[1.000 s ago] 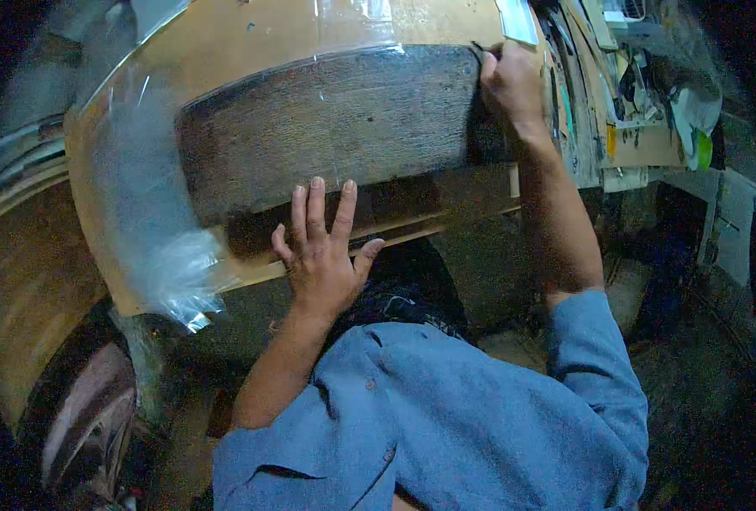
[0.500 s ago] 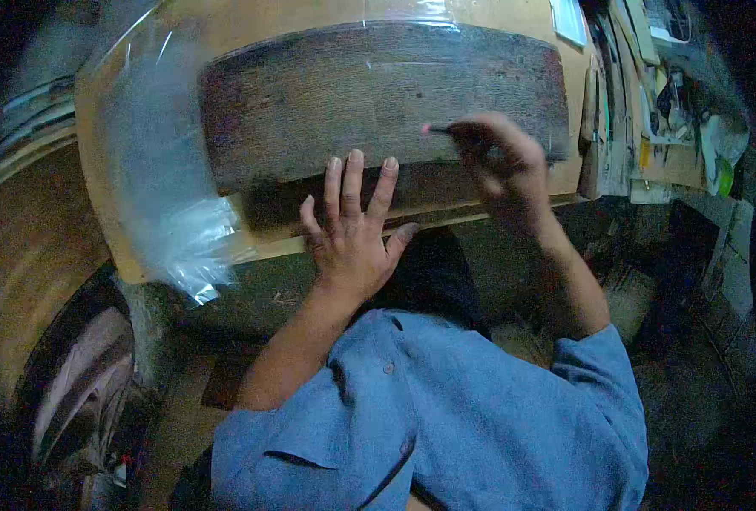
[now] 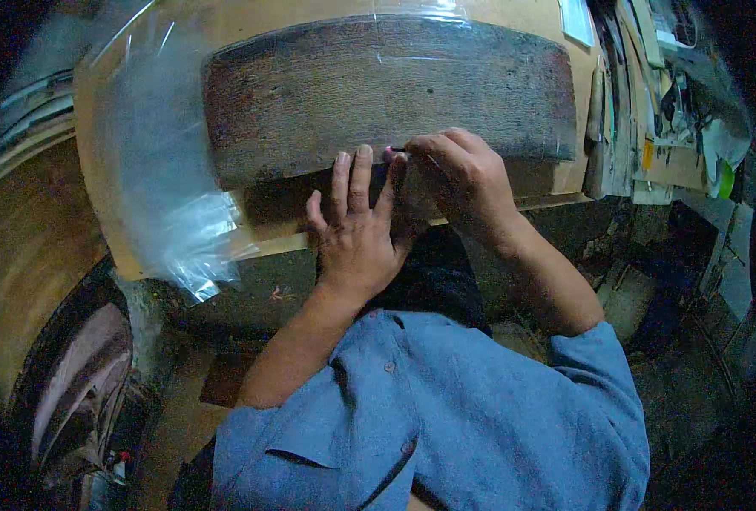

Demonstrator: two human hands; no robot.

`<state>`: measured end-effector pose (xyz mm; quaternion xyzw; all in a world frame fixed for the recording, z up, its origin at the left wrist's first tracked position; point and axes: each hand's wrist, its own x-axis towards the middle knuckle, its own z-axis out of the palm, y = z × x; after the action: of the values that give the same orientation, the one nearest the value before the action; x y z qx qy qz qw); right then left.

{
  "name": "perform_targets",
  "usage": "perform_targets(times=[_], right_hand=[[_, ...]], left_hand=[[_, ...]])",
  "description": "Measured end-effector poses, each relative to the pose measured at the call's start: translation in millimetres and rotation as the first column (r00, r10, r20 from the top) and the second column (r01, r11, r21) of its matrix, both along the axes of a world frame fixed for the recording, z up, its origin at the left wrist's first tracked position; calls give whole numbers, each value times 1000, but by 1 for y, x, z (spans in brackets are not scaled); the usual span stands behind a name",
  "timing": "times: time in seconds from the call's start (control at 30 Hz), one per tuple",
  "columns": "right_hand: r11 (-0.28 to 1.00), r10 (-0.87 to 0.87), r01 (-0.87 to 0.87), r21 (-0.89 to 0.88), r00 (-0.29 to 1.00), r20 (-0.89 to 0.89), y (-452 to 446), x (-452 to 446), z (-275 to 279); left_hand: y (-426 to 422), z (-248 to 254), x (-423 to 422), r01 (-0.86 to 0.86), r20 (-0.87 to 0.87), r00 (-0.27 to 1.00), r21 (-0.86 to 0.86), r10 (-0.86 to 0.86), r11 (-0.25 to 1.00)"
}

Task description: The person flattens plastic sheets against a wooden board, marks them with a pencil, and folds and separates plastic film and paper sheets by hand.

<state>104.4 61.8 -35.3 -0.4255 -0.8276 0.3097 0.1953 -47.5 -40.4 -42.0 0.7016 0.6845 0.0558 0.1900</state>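
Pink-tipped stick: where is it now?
Head view, upper middle: the pink-tipped stick is in the right hand, its tip beside the left hand, near the lower edge of the dark panel.

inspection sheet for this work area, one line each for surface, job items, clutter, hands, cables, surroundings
surface: tan board, with clear plastic sheeting over its left side
job items: dark, grainy curved panel lying on the board; slim dark tool with a pinkish tip near the panel's lower edge
clutter: strips and odds and ends crowded at the right; a bright green item among them
left hand: fingers spread, fingertips at the panel's lower edge
right hand: pinching the tool beside the left index finger
cables: nothing seen that is clearly a cable
surroundings: dim; picture corners too dark to judge
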Motion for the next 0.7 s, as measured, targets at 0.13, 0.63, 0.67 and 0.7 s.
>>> perform_targets(times=[0.13, 0.63, 0.67, 0.7], right_hand=[[999, 28, -28, 31, 1000, -2, 1, 1, -5], [803, -584, 595, -36, 774, -243, 93, 80, -21], [802, -585, 596, -33, 773, -247, 106, 93, -29], [764, -630, 645, -18, 740, -236, 117, 103, -34]], left_hand=[[-2, -4, -1, 3, 13, 1000, 14, -3, 1000], [6, 5, 1, -31, 63, 997, -35, 33, 999], [6, 6, 2, -29, 62, 998, -30, 31, 999], [5, 6, 2, -20, 36, 999, -33, 21, 999]])
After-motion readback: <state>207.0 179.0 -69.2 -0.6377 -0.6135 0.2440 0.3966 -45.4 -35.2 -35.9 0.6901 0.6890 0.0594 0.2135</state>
